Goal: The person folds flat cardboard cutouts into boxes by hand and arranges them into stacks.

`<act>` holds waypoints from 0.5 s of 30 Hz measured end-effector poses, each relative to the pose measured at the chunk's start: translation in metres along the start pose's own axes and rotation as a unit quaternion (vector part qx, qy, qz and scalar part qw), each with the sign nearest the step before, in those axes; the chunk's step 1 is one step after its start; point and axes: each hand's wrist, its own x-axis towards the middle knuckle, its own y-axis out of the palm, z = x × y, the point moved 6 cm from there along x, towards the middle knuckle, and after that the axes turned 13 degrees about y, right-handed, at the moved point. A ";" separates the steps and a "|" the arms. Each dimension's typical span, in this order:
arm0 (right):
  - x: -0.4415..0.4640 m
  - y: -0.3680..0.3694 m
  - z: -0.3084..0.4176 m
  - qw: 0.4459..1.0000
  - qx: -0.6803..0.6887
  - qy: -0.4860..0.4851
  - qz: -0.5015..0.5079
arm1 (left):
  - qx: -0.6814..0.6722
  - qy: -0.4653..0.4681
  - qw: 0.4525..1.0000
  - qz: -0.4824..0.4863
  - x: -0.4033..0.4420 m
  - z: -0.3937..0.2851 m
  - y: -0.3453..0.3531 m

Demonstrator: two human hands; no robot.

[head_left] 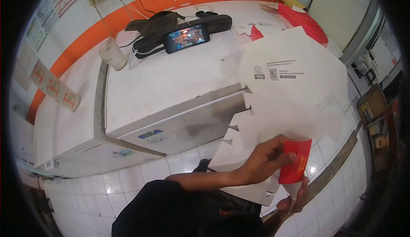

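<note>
Your left hand [265, 159] is clamped on the red piece [295, 168], thumb flat on its face and the other fingers partly hidden. Below it, your right hand [299, 199] has a pale strip [293, 193] between thumb and fingers; you cannot tell from this view how firmly they close.

Taking the phone [186, 38] as your landmark, the red piece is well apart from it, to its right and on your side. The white card [294, 96] reaches from right of the phone down towards your hands.

Expect the red piece to be light and fairly stiff, like thin board, perhaps a little slick, and likely to crease if you squeeze hard. Take it by its edges, spreading the thumb flat rather than digging in a fingertip.

It looks four-sided and slightly bowed, bright red, with small yellowish print near its right edge. The white card bears black print, including a square code, and has notched edges; whether the two are joined, you cannot tell.
</note>
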 end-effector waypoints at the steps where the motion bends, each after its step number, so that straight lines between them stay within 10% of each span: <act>1: -0.002 0.002 -0.005 0.998 0.016 0.064 -0.003 | -0.011 0.009 1.000 -0.008 0.002 -0.002 -0.002; 4: -0.018 0.001 -0.024 0.966 0.057 0.251 -0.022 | -0.025 0.033 0.998 -0.043 0.002 -0.008 -0.008; 9: -0.008 -0.004 -0.007 0.950 -0.289 -0.107 -0.044 | 0.009 0.088 0.994 -0.059 -0.009 -0.003 0.009; 15: 0.003 0.015 0.006 0.930 -0.304 -0.046 -0.204 | 0.020 0.065 0.997 0.032 -0.003 0.001 0.020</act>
